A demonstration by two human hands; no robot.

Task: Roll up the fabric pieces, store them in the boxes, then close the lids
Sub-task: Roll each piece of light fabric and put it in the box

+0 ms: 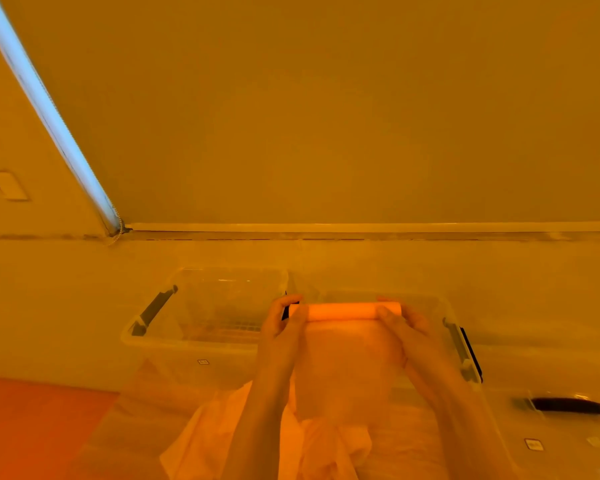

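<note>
Orange-tinted room; pale wall [326,116] fills the far field, with a bright blue-white strip [45,109] running diagonally at far left and a wall plate [7,186] beside it.

Work surface [49,306]: pale, with a red-orange area [32,427] at near left.

Left box [201,320]: clear plastic, lid off, dark latch handle on its left end. Contents hard to make out through the clear walls.

Right box [444,317]: clear plastic, touching or just beside the left box, open, largely hidden behind the hands; dark latch handle on its right end.

Lid [551,427]: clear, lying flat at near right, with a dark handle part on it.

Fabric piece [347,362]: pale orange, partly rolled. The rolled end forms a tight cylinder at the far side, held over the right box; the unrolled length hangs toward the near side between the forearms.

Loose fabric [222,441]: crumpled at near centre, below the arms.

Left hand [284,322]: fingers curled round the left end of the roll.

Right hand [406,327]: fingers curled round the right end of the roll.
</note>
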